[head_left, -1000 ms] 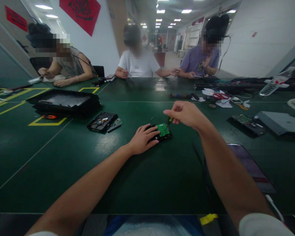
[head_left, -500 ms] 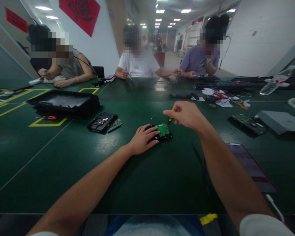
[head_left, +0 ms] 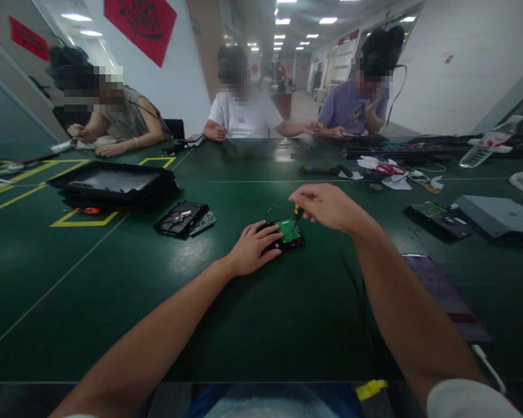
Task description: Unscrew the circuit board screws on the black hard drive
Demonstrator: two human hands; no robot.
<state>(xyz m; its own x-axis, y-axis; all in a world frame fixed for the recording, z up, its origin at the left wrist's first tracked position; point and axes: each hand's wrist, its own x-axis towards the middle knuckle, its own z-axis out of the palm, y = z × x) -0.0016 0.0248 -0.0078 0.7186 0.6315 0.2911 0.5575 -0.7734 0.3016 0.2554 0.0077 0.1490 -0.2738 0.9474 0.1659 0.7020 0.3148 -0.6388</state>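
A hard drive (head_left: pixel 293 231) with a green circuit board facing up lies on the table in front of me. My left hand (head_left: pixel 256 247) rests on its left part, fingers spread and lying flat, hiding that side. My right hand (head_left: pixel 320 206) is closed around a yellow-and-black screwdriver (head_left: pixel 297 212), which stands about upright over the far right corner of the drive. Its tip is too small to make out against the board. A few tiny bits, perhaps screws (head_left: pixel 269 211), lie just beyond the drive.
Left of the drive lie another hard drive (head_left: pixel 181 219) and a loose circuit board (head_left: pixel 204 223). Farther left stands a black tray (head_left: pixel 113 183). To my right are a third drive (head_left: pixel 440 219), a grey box (head_left: pixel 501 215) and a tablet-like device (head_left: pixel 444 296). Three people sit across the table.
My right hand has tipped and shifted slightly, and the screwdriver has moved a little left and stands more upright. My left hand and the drive stay put.
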